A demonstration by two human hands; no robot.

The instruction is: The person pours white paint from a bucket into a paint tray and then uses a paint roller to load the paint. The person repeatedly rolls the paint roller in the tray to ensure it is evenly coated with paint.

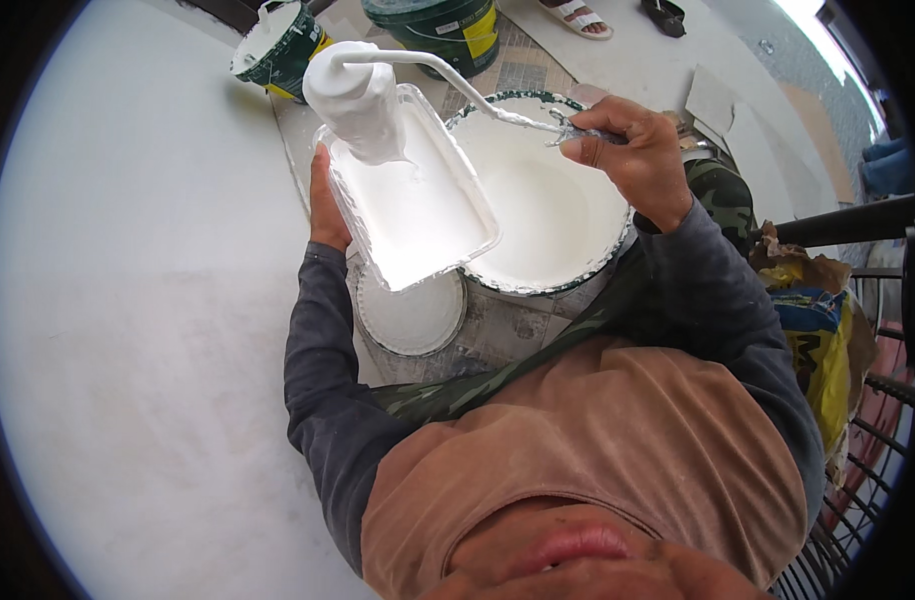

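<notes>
My right hand (633, 150) is closed round the handle of a paint roller (363, 110). Thick white paint coats the roller's head and its bent rod, and a drip hangs from the head over the far end of a paint tray (436, 245). White paint covers the tray's inside. My left hand (328, 205) grips the tray by its left side, fingers mostly hidden under it. Beneath and to the right of the tray stands a large open bucket (600, 265) of white paint, its dark rim smeared white.
A round whitish lid (413, 315) lies below the tray. Two green buckets, one smaller (298, 65) and one larger (443, 35), stand at the back. A white wall (128, 250) rises on my left. Torn bags (813, 320) and metal bars (873, 420) are on my right. A sandalled foot (581, 18) shows far off.
</notes>
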